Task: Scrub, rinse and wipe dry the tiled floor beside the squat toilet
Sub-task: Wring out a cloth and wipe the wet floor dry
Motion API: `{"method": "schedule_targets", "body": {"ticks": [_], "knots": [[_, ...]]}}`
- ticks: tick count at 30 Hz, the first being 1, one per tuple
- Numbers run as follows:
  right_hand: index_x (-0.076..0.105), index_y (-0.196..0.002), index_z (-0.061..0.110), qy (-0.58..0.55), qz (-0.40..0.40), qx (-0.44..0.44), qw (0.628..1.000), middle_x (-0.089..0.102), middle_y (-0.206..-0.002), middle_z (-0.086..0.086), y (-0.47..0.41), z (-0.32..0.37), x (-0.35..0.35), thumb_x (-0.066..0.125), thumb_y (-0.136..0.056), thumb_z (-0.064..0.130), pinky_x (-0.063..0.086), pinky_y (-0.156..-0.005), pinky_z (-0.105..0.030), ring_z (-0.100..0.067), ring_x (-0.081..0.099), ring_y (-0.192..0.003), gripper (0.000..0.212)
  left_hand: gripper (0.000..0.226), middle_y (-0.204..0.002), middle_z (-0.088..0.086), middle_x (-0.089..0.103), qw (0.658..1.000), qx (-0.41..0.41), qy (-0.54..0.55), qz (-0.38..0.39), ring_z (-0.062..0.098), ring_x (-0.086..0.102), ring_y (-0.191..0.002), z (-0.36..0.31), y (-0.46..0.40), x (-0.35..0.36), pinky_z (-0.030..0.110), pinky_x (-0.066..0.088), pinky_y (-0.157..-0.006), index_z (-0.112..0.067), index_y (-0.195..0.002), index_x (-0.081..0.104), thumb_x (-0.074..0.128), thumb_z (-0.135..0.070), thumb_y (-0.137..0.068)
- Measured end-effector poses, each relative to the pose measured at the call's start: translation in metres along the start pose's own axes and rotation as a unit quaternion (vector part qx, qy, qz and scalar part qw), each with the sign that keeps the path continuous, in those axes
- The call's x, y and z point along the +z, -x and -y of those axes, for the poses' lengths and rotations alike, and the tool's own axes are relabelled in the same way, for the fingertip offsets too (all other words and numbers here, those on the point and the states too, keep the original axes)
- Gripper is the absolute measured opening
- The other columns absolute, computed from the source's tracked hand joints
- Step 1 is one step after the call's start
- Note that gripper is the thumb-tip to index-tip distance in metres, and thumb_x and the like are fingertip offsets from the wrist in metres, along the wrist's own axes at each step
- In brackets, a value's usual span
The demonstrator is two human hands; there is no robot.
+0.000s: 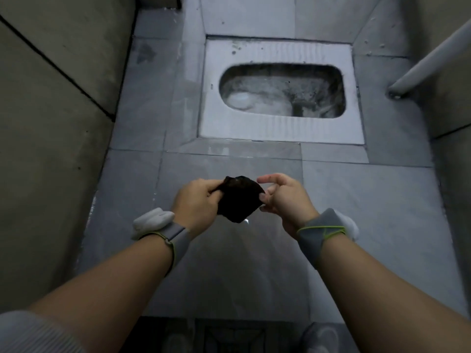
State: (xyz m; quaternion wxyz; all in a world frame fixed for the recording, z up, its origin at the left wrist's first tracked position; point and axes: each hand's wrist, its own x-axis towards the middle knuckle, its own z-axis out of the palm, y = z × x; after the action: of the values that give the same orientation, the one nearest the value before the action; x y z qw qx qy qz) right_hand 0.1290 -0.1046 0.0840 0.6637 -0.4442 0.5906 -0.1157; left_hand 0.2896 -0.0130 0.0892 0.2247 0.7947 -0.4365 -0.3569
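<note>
A dark crumpled cloth (pixel 238 200) hangs between my two hands above the grey tiled floor (pixel 356 200). My left hand (pixel 198 202) grips its left upper corner with curled fingers. My right hand (pixel 283 194) pinches its right edge between thumb and a finger, while the other fingers stay raised. Farther ahead the white squat toilet (pixel 280 128) is set into the floor, its bowl stained and wet. Both wrists carry grey bands with green cords.
Beige partition walls close the stall on the left (pixel 51 123) and right (pixel 448 98). A grey pipe or rail (pixel 428 54) slants down the right wall. The floor tiles shine with wet patches. Shoes (pixel 321 335) show at the bottom edge, on a darker step.
</note>
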Motion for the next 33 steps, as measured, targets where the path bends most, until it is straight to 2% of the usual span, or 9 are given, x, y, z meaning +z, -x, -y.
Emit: {"method": "schedule_targets", "body": {"ticks": [5,11,13,15,17,21,25,28,33], "knots": [[0.064,-0.091,0.008,0.012,-0.071,0.028,0.997,0.051,-0.065,-0.008,0.006,-0.033,-0.098,0.048,-0.083,-0.02,0.05,-0.058,-0.032,-0.021,0.054,-0.063,0.033,0.017,-0.087,0.007,0.073,0.996,-0.073,0.017,0.056,0.028,0.065,-0.086,-0.056,-0.004,0.075,0.046,0.054,-0.079,-0.013,-0.092,0.075,0.059,-0.016,-0.094],[0.063,-0.091,0.016,0.047,-0.204,-0.151,0.966,0.048,-0.066,-0.003,0.022,-0.046,-0.234,0.058,-0.084,-0.013,0.048,-0.061,-0.031,-0.016,0.05,-0.063,0.03,0.02,-0.105,0.001,0.057,0.967,0.245,-0.06,-0.04,0.023,0.053,-0.099,-0.177,-0.019,0.154,0.035,0.04,-0.082,-0.018,-0.109,0.064,0.056,-0.012,-0.092],[0.06,-0.092,0.02,0.149,-0.229,-0.151,0.95,0.053,-0.071,-0.006,0.023,-0.068,-0.273,0.06,-0.083,-0.006,0.044,-0.065,-0.032,-0.019,0.053,-0.069,0.027,0.037,-0.124,-0.001,0.054,0.932,0.305,-0.185,0.065,0.025,0.048,-0.116,-0.189,-0.02,0.177,0.039,0.037,-0.091,-0.027,-0.126,0.056,0.052,-0.011,-0.093],[0.06,-0.093,0.028,0.325,-0.191,-0.076,0.923,0.06,-0.09,-0.006,0.023,-0.103,-0.301,0.058,-0.082,0.002,0.04,-0.08,-0.032,-0.025,0.055,-0.092,0.028,0.052,-0.142,-0.003,0.045,0.866,0.244,-0.348,0.263,0.026,0.042,-0.13,-0.188,-0.018,0.203,0.042,0.037,-0.102,-0.037,-0.142,0.041,0.051,-0.016,-0.095],[0.065,-0.106,0.027,0.423,-0.154,0.0,0.893,0.054,-0.119,-0.008,0.024,-0.134,-0.316,0.056,-0.086,0.012,0.031,-0.097,-0.03,-0.03,0.044,-0.119,0.026,0.056,-0.148,-0.002,0.041,0.827,0.158,-0.409,0.352,0.027,0.041,-0.134,-0.184,-0.015,0.225,0.042,0.039,-0.107,-0.037,-0.146,0.036,0.051,-0.019,-0.096],[0.05,-0.138,0.012,0.391,-0.151,-0.111,0.901,0.033,-0.152,-0.01,0.015,-0.152,-0.305,0.054,-0.093,0.015,0.02,-0.115,-0.031,-0.03,0.03,-0.139,0.046,0.053,-0.147,0.0,0.042,0.862,0.116,-0.38,0.316,0.026,0.043,-0.133,-0.178,-0.012,0.252,0.042,0.039,-0.107,-0.032,-0.146,0.037,0.046,-0.017,-0.096],[0.028,-0.151,0.007,0.507,-0.078,-0.172,0.841,0.016,-0.162,-0.008,-0.013,-0.168,-0.263,0.044,-0.098,0.034,0.005,-0.122,-0.039,-0.024,0.007,-0.151,0.061,0.054,-0.152,-0.004,0.038,0.887,0.118,-0.376,0.24,0.022,0.035,-0.139,-0.159,-0.021,0.265,0.041,0.036,-0.11,-0.03,-0.145,0.038,0.047,-0.02,-0.092],[0.05,-0.136,0.005,0.517,-0.159,-0.201,0.816,0.042,-0.15,-0.013,-0.027,-0.193,-0.249,0.037,-0.092,0.033,0.026,-0.117,-0.046,-0.028,0.032,-0.143,0.054,0.056,-0.153,-0.006,0.031,0.901,0.13,-0.364,0.197,0.02,0.023,-0.144,-0.144,-0.02,0.282,0.04,0.033,-0.11,-0.032,-0.145,0.035,0.046,-0.024,-0.091],[0.047,-0.131,0.001,0.492,-0.236,-0.245,0.801,0.04,-0.15,-0.02,-0.023,-0.251,-0.314,0.035,-0.094,0.012,0.032,-0.112,-0.052,-0.036,0.027,-0.143,0.04,0.063,-0.163,-0.007,0.002,0.896,0.134,-0.392,0.163,0.021,0.0,-0.151,-0.129,-0.011,0.314,0.049,0.023,-0.114,-0.047,-0.148,0.015,0.045,-0.048,-0.092]]}}
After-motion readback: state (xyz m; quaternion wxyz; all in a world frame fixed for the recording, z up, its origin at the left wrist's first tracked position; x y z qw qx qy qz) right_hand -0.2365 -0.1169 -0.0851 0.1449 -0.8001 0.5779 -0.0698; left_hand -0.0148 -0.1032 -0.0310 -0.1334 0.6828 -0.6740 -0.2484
